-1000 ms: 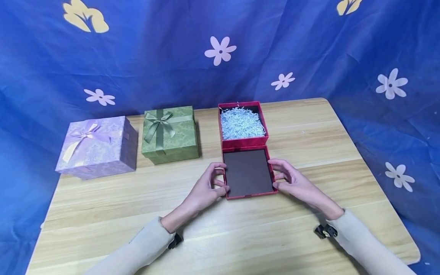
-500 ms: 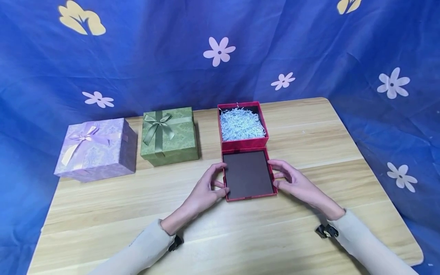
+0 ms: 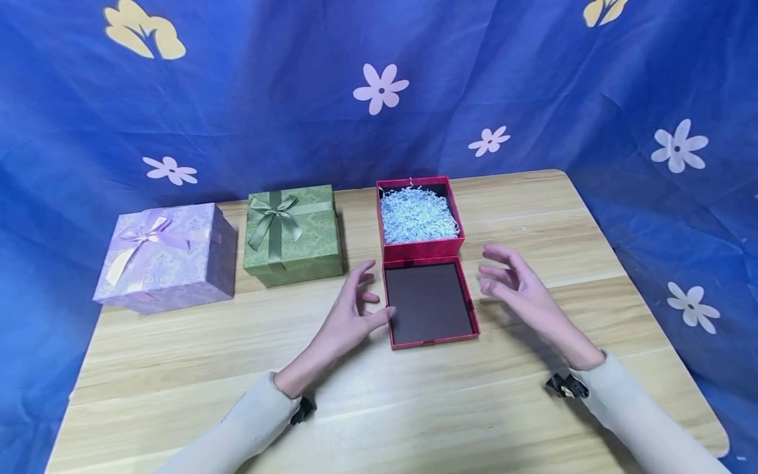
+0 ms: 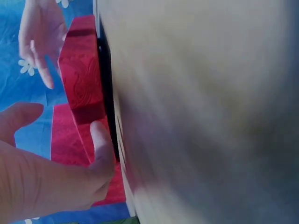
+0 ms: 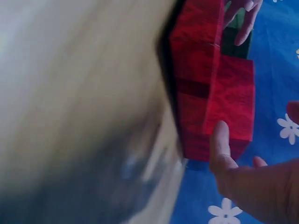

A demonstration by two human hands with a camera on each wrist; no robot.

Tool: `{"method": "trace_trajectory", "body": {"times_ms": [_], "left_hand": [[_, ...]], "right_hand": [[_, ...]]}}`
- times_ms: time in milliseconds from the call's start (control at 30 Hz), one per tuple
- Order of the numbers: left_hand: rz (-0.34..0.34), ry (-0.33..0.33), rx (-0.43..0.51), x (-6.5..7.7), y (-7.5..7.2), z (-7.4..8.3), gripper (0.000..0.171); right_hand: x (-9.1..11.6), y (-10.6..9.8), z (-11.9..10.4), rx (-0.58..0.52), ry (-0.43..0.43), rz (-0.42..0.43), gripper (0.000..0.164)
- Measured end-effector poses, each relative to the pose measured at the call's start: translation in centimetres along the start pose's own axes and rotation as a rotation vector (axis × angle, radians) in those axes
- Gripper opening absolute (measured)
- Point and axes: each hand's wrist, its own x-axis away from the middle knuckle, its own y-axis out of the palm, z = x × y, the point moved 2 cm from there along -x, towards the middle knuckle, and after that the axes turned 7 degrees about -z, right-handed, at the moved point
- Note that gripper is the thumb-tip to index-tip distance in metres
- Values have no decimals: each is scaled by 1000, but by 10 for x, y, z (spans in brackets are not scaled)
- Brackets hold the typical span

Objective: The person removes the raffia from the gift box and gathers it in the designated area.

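A red gift box (image 3: pixel 423 250) stands at the back middle, with pale blue shredded paper (image 3: pixel 417 216) inside. Flat against its front lies the red lid (image 3: pixel 435 343), dark lining upward; whether the two are joined I cannot tell. My left hand (image 3: pixel 346 316) is beside the lid's left edge, fingers spread and relaxed, thumb tip at the rim; contact is unclear. To the right of the lid, my right hand (image 3: pixel 527 299) hovers apart from it, fingers loosely bent around nothing. In the right wrist view, the red box (image 5: pixel 231 98) appears beyond the right hand's fingers.
A green gift box (image 3: pixel 308 240) with a ribbon bow stands left of the red box. Farther left is a lilac gift box (image 3: pixel 177 263) with a bow. The wooden table (image 3: pixel 414 408) meets a blue flowered cloth (image 3: pixel 284 99) at the back.
Both hands have come away from their hold on the lid's sides. The right hand moved up and right, while the left fingers spread away from the rim. The boxes and lid stay put.
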Motion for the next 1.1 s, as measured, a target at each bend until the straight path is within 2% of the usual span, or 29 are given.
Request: {"method": "trace_trajectory", "body": {"times_ms": [167, 367, 600, 900, 1100], "left_hand": [[19, 32, 4, -8, -3, 4, 103], [39, 113, 10, -24, -6, 15, 104], [38, 164, 36, -48, -10, 27, 109], [37, 130, -8, -78, -12, 25, 119], [27, 150, -4, -90, -14, 22, 118]], "right_hand": [[-10, -5, -25, 60, -41, 89, 66], [-30, -5, -54, 124, -62, 97, 72], [-62, 3, -78, 203, 28, 23, 84], [-108, 23, -88, 318, 40, -105, 88], [-132, 37, -91, 535, 87, -149, 97]]}}
